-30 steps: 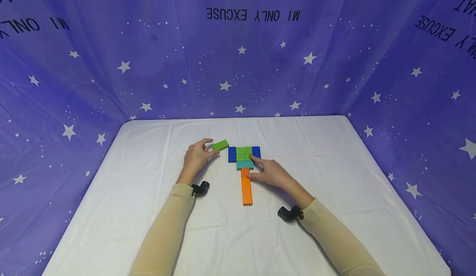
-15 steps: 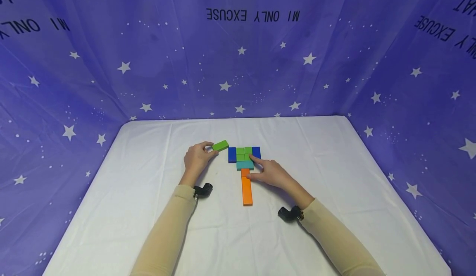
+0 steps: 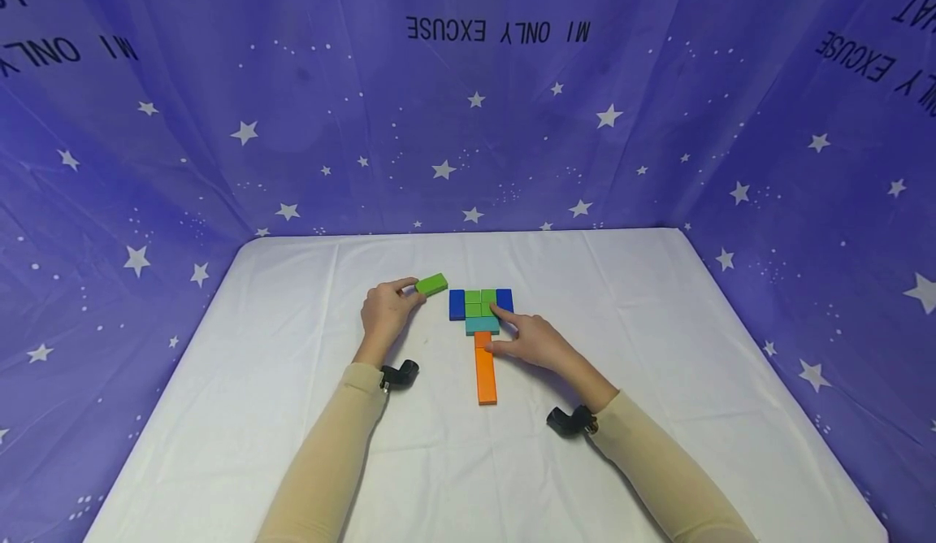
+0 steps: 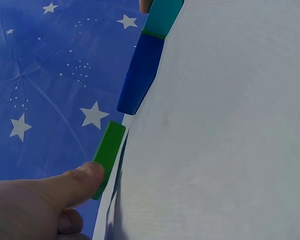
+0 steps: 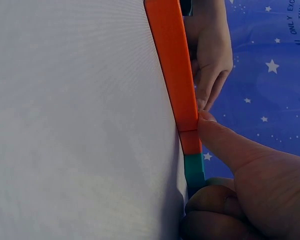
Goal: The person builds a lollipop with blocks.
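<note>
My left hand (image 3: 383, 314) pinches a green rectangular block (image 3: 431, 284) between thumb and fingers, to the left of a flat arrangement of blocks. In the left wrist view, the thumb presses on this green block (image 4: 109, 152), apart from a dark blue block (image 4: 141, 75). My right hand (image 3: 539, 340) rests at the arrangement's right side, its index fingertip on the small green blocks (image 3: 473, 303) and its thumb at the orange blocks (image 3: 486, 376). Seen from the right wrist, the thumb touches an orange block (image 5: 175, 65), while the other fingers bend near the teal block (image 5: 194, 167).
In the arrangement, a dark blue block (image 3: 457, 305) and another dark blue block (image 3: 504, 299) flank the green ones, above a teal block (image 3: 483, 326). A white cloth (image 3: 614, 299) covers the table. Purple star-printed curtains (image 3: 468, 136) enclose the back and sides.
My left hand has shifted very slightly left with the green block, and its wrist has turned a little. The right hand and the arrangement stay as they were.
</note>
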Demonstrator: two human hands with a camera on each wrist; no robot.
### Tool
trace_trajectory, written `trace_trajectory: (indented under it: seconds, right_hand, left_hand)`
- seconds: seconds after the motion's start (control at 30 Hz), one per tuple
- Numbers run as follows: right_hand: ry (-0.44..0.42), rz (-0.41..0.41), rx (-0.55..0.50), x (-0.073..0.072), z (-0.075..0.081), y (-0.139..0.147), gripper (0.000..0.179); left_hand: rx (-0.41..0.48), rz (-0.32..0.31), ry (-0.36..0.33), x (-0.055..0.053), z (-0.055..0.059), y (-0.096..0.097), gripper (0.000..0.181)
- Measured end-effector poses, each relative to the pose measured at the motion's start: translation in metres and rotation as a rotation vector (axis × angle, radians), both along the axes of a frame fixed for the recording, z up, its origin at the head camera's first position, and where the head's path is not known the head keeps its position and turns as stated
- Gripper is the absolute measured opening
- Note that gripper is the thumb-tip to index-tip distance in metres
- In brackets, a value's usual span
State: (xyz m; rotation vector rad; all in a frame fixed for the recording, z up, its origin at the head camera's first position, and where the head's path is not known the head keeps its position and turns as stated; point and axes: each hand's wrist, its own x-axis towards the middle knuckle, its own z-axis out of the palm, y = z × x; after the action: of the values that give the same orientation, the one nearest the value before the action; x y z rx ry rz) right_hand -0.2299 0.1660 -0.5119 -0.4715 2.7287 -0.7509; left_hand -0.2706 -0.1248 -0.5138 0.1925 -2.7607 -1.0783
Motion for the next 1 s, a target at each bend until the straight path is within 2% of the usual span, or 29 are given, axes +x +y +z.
trace_trajectory:
  seconds: [0.17, 0.3, 0.67, 1.0]
  right_hand:
    - [-0.003, 0.000, -0.007, 0.000, -0.001, 0.000, 0.090]
    - [-0.014, -0.010, -0.009, 0.000, -0.001, 0.000, 0.090]
    - [-0.032, -0.015, -0.010, -0.001, -0.003, 0.000, 0.090]
    - [-0.019, 0.002, 0.000, -0.001, -0.001, 0.000, 0.091]
  left_hand:
    - [0.060, 0.034, -0.002, -0.001, 0.000, -0.001, 0.038]
    - [0.097, 0.027, -0.014, -0.003, 0.002, -0.003, 0.038]
    - [0.190, -0.062, 0.025, -0.005, 0.014, 0.003, 0.035]
    - [0.196, -0.161, 0.012, -0.015, 0.020, 0.020, 0.035]
